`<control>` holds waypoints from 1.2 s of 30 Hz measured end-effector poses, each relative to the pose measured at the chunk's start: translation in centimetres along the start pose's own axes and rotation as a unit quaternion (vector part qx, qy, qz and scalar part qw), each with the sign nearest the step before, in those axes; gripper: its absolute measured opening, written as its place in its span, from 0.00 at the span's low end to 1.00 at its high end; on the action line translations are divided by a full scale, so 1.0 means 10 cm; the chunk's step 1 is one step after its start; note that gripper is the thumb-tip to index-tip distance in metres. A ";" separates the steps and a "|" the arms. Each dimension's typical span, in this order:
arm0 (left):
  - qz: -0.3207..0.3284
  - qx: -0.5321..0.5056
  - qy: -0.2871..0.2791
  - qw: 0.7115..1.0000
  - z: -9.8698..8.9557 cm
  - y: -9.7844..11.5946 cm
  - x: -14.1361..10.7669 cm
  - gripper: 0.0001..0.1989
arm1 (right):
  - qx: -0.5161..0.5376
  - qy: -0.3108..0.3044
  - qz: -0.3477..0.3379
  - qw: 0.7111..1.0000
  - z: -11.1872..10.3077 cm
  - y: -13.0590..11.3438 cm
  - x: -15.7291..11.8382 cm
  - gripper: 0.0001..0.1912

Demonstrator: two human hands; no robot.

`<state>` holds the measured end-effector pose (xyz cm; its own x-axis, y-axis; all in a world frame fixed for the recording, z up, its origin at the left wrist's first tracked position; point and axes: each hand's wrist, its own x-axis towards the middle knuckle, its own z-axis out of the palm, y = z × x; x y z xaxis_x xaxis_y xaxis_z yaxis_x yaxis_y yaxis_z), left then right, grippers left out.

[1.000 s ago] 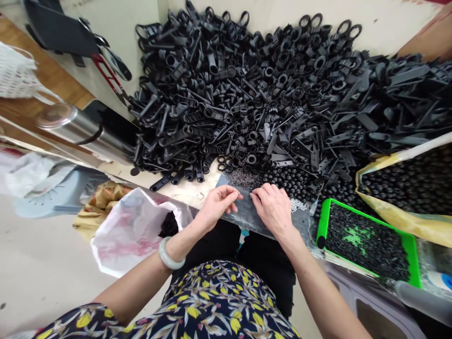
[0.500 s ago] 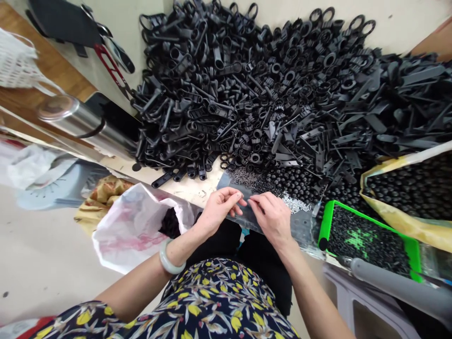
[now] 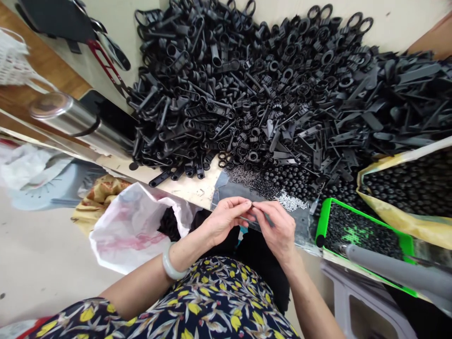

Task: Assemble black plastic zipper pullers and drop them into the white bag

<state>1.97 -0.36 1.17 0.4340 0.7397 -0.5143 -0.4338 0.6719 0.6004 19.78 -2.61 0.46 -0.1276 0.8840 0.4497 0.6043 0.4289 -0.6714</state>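
My left hand [image 3: 229,216] and my right hand [image 3: 277,225] meet fingertip to fingertip above the table's front edge. Both are closed in a pinch around a tiny dark piece [image 3: 252,205] that is mostly hidden by the fingers, so its kind cannot be told. Just beyond them, on a grey mat [image 3: 226,192], lie small silver pins [image 3: 291,201], a patch of tiny brownish metal parts [image 3: 243,175] and small black round parts [image 3: 298,181].
A large heap of black plastic parts [image 3: 219,94] covers the table's back. To the right stand a green tray [image 3: 321,226], a yellow-edged bag [image 3: 391,207] and a grey rod-shaped tool [image 3: 381,261]. A steel flask [image 3: 81,120] lies left; a white bag [image 3: 120,230] hangs below the edge.
My hands have come together from slightly apart, and their fingertips now meet at the tiny dark piece. The whole view has shifted a little.
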 end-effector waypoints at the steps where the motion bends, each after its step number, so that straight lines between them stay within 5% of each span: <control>1: -0.004 -0.006 0.001 1.000 0.01 -0.01 0.00 0.17 | 0.008 0.004 0.015 1.000 0.00 -0.01 -0.02 0.08; 8: 0.011 0.043 0.004 0.999 0.04 -0.03 -0.04 0.18 | 0.101 0.033 0.112 0.988 0.02 -0.06 -0.07 0.05; 17: 0.024 0.085 0.015 0.996 0.04 -0.07 -0.07 0.20 | 0.081 -0.004 0.067 0.994 -0.03 -0.02 -0.09 0.06; 27: 0.024 0.059 0.031 0.998 0.12 -0.12 -0.12 0.19 | 0.032 0.021 0.026 0.999 -0.02 0.00 -0.19 0.09; 36: 0.008 -0.001 0.041 0.999 0.16 -0.13 -0.07 0.11 | 0.124 0.056 0.109 0.985 0.06 -0.08 -0.29 0.13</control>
<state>3.47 -1.84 1.70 0.3611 0.7505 -0.5535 -0.4419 0.6604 0.6071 19.20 -5.35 -0.69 0.0795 0.9404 0.3306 0.3954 0.2747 -0.8765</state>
